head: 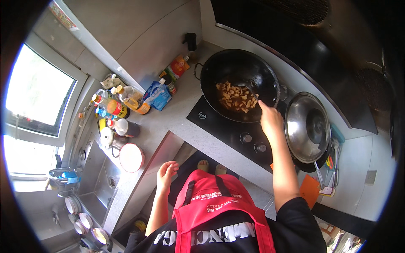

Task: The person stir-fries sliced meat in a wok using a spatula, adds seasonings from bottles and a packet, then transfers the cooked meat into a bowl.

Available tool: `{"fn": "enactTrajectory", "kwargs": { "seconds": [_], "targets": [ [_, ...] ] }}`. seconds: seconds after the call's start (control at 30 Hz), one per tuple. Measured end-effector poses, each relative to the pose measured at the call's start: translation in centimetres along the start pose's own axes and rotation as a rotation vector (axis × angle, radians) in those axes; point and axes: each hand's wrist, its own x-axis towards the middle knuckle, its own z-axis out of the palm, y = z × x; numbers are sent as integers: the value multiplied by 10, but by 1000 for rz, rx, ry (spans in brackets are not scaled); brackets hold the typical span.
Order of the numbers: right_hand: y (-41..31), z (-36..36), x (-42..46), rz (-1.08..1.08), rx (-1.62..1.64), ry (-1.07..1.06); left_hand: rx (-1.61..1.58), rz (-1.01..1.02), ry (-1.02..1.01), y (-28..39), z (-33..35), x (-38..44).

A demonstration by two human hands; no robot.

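My right hand [270, 117] grips the handle of a dark cooking spatula or ladle [252, 89], its head partly hidden among the food. Brown chunks of food [232, 96], possibly meat, lie in dark liquid at the bottom of a large black wok [239, 61]. The wok sits on a black glass gas hob [218, 121], with the hand over its near right rim. My left hand [167, 173] hangs empty with loosely curled fingers, in front of the counter edge and away from the wok.
A metal lid [305, 123] rests over another pan right of the wok. Several sauce bottles [134, 99], a blue pouch [157, 95] and a round white-topped container [131, 157] crowd the left counter [167, 118]. Farther left is a steel sink [98, 186]; a range hood [284, 57] overhangs the hob.
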Motion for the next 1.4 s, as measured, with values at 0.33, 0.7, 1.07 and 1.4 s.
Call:
{"fn": "enactTrajectory", "kwargs": {
  "seconds": [0.33, 0.7, 1.07, 1.4],
  "targets": [
    [5, 23, -53, 55, -146, -205, -11, 4, -1, 4, 1, 1],
    [8, -14, -73, -38, -83, 70, -24, 41, -81, 5, 7, 14],
    [53, -53, -107, 119, 180, 117, -19, 70, -80, 11, 15, 18],
    [193, -61, -87, 669, -137, 254, 47, 74, -122, 15, 15, 14]
  ]
}}
